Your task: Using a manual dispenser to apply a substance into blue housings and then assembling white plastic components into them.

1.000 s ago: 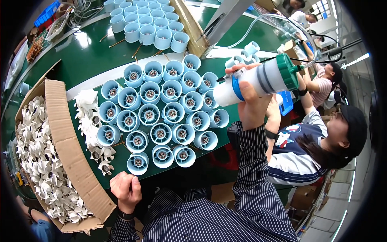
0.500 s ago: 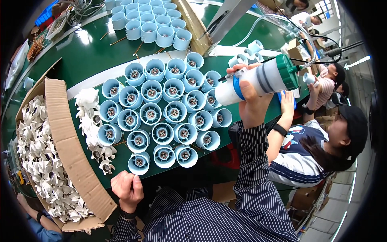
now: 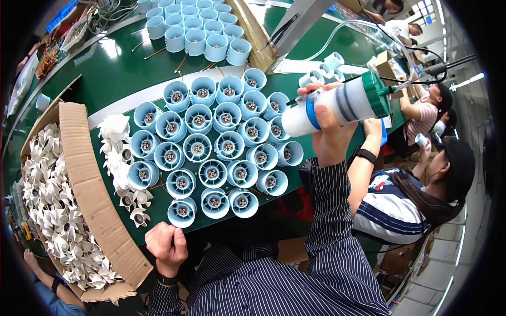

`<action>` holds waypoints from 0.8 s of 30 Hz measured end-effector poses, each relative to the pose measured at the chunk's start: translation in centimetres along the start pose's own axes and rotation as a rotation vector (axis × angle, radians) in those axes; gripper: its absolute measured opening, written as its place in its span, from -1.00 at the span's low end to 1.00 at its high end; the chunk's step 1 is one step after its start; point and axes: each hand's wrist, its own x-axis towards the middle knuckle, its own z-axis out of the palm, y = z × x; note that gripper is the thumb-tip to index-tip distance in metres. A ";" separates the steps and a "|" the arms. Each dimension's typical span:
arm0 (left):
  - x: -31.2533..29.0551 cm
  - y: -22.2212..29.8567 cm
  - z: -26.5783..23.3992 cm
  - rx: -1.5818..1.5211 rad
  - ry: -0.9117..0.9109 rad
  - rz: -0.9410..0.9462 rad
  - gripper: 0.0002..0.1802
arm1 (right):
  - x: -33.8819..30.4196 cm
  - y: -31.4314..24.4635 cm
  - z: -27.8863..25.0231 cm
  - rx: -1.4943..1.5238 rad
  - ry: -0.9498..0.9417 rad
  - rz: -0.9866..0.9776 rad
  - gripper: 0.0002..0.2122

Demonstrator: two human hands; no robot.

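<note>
My right hand (image 3: 331, 124) is wrapped round a dispensing cartridge (image 3: 343, 107), held tilted above the right side of the bench. The cartridge is a translucent white barrel with a green cap, a dark-ringed plunger and a blue band; its thin tip points left. Below and left of it stand rows of light-blue round fan housings (image 3: 213, 174), open side up, with ribs and a small metal motor hub inside each. My left hand (image 3: 166, 244) is closed in a fist at the bench's near edge, just below the nearest housing (image 3: 182, 211), and nothing shows in it.
A cardboard box (image 3: 87, 174) full of white fan impellers stands at left. More loose impellers (image 3: 117, 152) lie beside the housings. Further housings (image 3: 195, 39) stand at the back. A clear hose (image 3: 337, 26) runs to the cartridge. A co-worker (image 3: 406, 200) sits close at right.
Both my hands and the cartridge stay almost in place. At right, the nearby co-worker has shifted, lowering one hand toward the bench and lifting a small pale-blue part in the other.
</note>
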 end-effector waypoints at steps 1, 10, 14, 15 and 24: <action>0.0 0.0 0.0 0.002 0.000 -0.002 -0.81 | 0.0 0.0 0.1 0.002 -0.001 -0.001 -0.57; 0.3 0.2 0.0 -0.004 -0.002 -0.001 -0.82 | 0.2 -0.4 0.0 0.007 0.013 -0.006 -0.57; 0.5 0.3 0.1 -0.013 0.000 0.002 -0.83 | 0.5 -1.5 0.1 -0.009 0.010 -0.010 -0.58; 0.6 0.3 0.3 -0.020 0.001 0.006 -0.83 | 0.7 -2.0 -0.1 -0.020 0.009 -0.014 -0.58; 0.1 -0.1 -0.1 0.009 -0.003 0.036 -0.85 | 4.6 -3.2 0.6 -0.123 -0.075 0.091 -0.58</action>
